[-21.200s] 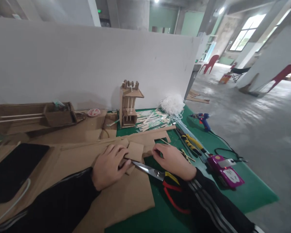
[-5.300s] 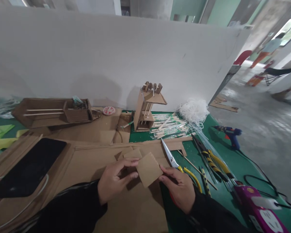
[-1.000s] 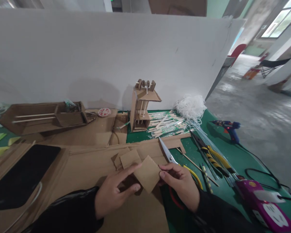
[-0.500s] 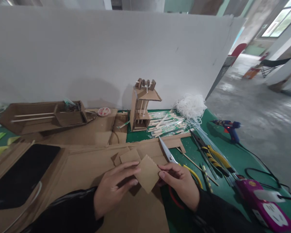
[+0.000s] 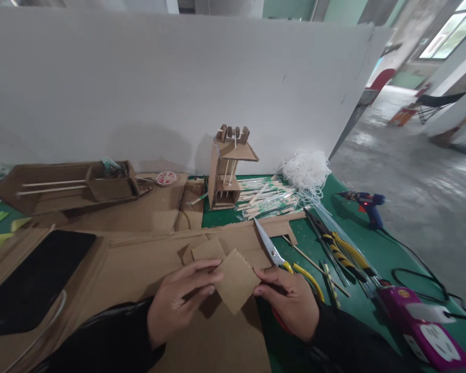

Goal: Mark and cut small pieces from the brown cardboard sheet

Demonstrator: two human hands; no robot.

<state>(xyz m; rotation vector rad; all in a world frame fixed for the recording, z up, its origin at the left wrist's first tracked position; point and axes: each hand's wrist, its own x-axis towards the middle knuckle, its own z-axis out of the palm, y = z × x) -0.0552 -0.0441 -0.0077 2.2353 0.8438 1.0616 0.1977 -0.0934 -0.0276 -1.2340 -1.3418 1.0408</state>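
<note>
A small square of cardboard (image 5: 236, 282) is held up by two opposite corners, turned like a diamond. My left hand (image 5: 184, 298) pinches its left corner between thumb and fingers. At the right corner, my right hand (image 5: 289, 298) grips it with thumb and forefinger. Behind the square, another small cardboard piece (image 5: 208, 250) lies on a large cardboard sheet (image 5: 140, 269). Scissors (image 5: 270, 242) with yellow handles lie just beyond my right hand, which partly hides them.
A cardboard tower (image 5: 225, 171) stands near the white panel, beside wrapped sticks (image 5: 267, 197) and white string (image 5: 306, 173). Pliers (image 5: 339, 254), a glue gun (image 5: 367, 204) and a purple power strip (image 5: 423, 326) are on the right. A black tablet-like slab (image 5: 42, 280) lies left.
The cardboard square has shifted slightly down and right and tilted a little. My left fingers have moved slightly at its edge.
</note>
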